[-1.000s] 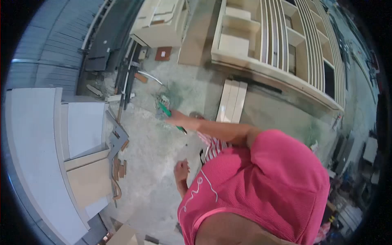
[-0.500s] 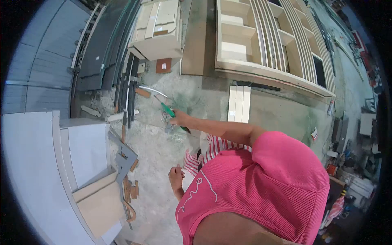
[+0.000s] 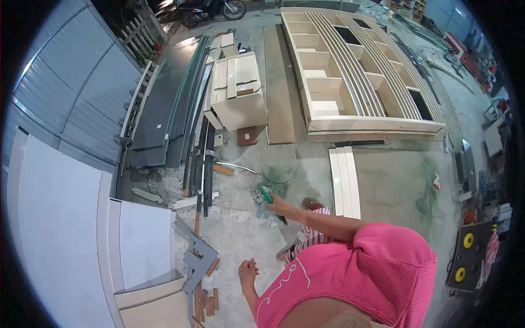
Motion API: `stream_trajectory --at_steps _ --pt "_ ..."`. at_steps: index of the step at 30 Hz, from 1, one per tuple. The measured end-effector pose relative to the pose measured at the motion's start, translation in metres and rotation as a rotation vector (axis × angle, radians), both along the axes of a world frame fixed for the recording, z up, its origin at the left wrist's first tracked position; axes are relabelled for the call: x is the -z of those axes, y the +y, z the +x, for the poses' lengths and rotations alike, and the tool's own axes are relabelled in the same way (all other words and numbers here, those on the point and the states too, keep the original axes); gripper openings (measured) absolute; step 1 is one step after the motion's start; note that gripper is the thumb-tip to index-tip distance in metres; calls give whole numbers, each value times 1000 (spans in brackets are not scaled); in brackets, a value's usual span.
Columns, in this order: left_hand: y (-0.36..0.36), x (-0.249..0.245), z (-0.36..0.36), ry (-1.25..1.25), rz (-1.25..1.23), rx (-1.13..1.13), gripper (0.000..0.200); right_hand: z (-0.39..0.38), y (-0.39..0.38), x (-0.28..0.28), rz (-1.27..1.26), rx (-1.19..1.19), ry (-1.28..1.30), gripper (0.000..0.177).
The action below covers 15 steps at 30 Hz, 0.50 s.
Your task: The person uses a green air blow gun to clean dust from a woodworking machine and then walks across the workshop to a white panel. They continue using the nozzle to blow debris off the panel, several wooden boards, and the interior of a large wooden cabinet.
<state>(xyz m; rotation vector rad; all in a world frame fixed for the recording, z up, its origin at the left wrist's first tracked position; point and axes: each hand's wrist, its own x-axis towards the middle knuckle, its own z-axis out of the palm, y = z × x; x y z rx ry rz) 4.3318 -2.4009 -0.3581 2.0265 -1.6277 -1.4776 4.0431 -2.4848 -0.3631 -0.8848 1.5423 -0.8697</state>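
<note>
My right hand (image 3: 280, 205) grips a slim green tool (image 3: 266, 193) with a dark end showing below the fist; its exact kind cannot be made out. It is held out over the concrete floor, above a dark green stain (image 3: 279, 175). Closer to my body, my left hand (image 3: 248, 268) hangs low with its fingers curled in, and nothing shows in it. A grey angled bracket-like piece (image 3: 201, 257) lies to the left of that hand, beside small brown wood offcuts (image 3: 210, 304).
A large cream shelf frame (image 3: 328, 124) lies at the upper right, with cream boards (image 3: 344, 183) before it. A cream cabinet (image 3: 240, 104) and dark sheets (image 3: 156, 131) stand ahead. Long dark bars (image 3: 208, 169) lie leftward. White panels (image 3: 57, 224) line the left side.
The view has tilted up and shifted, so a motorcycle now shows at the top. My right hand still grips the green tool, now turned more steeply. My left hand stays low, its fingers curled.
</note>
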Motion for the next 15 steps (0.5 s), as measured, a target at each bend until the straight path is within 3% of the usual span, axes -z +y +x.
stream_trajectory --at_steps 2,6,13,15 --pt "5 -1 18 -14 50 36 36 32 6 12 -92 -80 61 46" --pt "7 -29 30 44 -14 58 34 76 10 -25 -44 -197 139 47" --pt "26 -31 31 72 -29 -97 32 131 4 -40 11 -408 191 54" --pt "33 -25 29 52 -46 30 31 142 2 -47 -67 -480 127 53"
